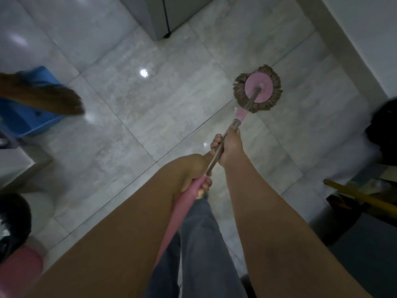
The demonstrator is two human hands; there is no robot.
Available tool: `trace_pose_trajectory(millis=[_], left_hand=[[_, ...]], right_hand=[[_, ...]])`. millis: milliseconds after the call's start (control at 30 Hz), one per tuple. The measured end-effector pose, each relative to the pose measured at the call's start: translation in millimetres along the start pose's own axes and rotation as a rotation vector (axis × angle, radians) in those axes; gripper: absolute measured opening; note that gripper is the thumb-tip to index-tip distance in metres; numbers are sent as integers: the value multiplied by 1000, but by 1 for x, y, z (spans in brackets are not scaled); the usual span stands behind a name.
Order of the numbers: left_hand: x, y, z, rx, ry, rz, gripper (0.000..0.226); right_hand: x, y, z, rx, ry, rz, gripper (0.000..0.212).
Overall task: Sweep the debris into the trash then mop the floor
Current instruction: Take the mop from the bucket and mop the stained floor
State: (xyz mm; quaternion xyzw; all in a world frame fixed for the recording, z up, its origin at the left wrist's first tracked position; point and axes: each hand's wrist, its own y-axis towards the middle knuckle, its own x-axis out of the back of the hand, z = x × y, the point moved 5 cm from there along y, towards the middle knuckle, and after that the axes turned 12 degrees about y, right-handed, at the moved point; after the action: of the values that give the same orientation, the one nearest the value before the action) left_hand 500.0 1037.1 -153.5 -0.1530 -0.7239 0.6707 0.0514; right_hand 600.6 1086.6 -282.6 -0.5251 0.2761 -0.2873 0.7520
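Observation:
A round mop head (pixel 257 89) with a pink disc and brown strands lies flat on the grey tiled floor (pixel 150 104). Its metal pole (pixel 218 153) runs back toward me and ends in a pink grip. My right hand (pixel 228 147) grips the metal part of the pole, farther down it. My left hand (pixel 193 173) grips the pink handle end, closer to my body. A brown broom head (pixel 53 97) lies over a blue dustpan (pixel 28 119) at the left edge.
A grey cabinet (pixel 163 16) stands at the top. A white wall base (pixel 343 50) runs down the right. Dark objects and a yellow stick (pixel 365 198) crowd the right side. A pink bucket rim (pixel 19 269) sits at bottom left. My jeans leg (pixel 204 244) is below.

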Motion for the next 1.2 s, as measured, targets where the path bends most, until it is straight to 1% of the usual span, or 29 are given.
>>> trace_pose_trajectory(millis=[67, 133, 200, 233, 333, 400, 467, 533, 567, 633, 667, 733, 767, 833, 933, 1000, 1133, 1200], left_hand=[[-19, 14, -33, -4, -11, 14, 48], [-33, 27, -51, -34, -79, 15, 46], [-39, 33, -57, -54, -164, 41, 43], [-35, 35, -58, -55, -155, 62, 43], [-12, 36, -57, -13, 119, 75, 49], [8, 34, -51, 13, 180, 73, 51], [27, 27, -38, 16, 197, 68, 52], [43, 16, -17, 11, 176, 47, 52], [51, 12, -2, 0, 122, 22, 51], [66, -1, 30, -27, -160, -52, 46], [73, -8, 44, -43, -252, -83, 43], [94, -24, 70, -55, -307, -106, 43], [107, -32, 81, -50, -336, -100, 44], [147, -45, 110, -18, -363, -71, 47], [207, -60, 155, 48, -295, -26, 53], [243, -65, 182, 67, -329, -21, 54], [293, -71, 214, 62, -490, 9, 53], [314, -70, 215, 46, -560, 11, 54]], right_hand=[[-1, 16, 40, 11, 27, -31, 33], [0, 26, 65, 13, 46, -45, 40], [-2, 30, 74, 1, 55, -42, 45], [-3, 30, 74, -1, 50, -36, 45], [-9, 23, 59, 0, 2, -43, 42], [-16, 17, 43, -25, -51, -26, 35], [-25, 6, 21, -73, -121, -14, 31], [-37, -7, -4, -94, -179, -3, 33], [-44, -14, -18, -96, -205, -1, 33], [-59, -28, -49, -87, -231, 8, 27], [-65, -34, -62, -83, -233, 11, 23], [-80, -43, -94, -62, -282, 21, 19], [-88, -47, -110, -56, -310, 31, 18], [-107, -58, -156, -63, -366, 46, 25], [-143, -76, -222, -72, -430, 93, 32], [-169, -84, -260, -79, -489, 126, 29], [-219, -94, -316, -120, -600, 193, 18], [-245, -93, -331, -123, -658, 225, 21]])
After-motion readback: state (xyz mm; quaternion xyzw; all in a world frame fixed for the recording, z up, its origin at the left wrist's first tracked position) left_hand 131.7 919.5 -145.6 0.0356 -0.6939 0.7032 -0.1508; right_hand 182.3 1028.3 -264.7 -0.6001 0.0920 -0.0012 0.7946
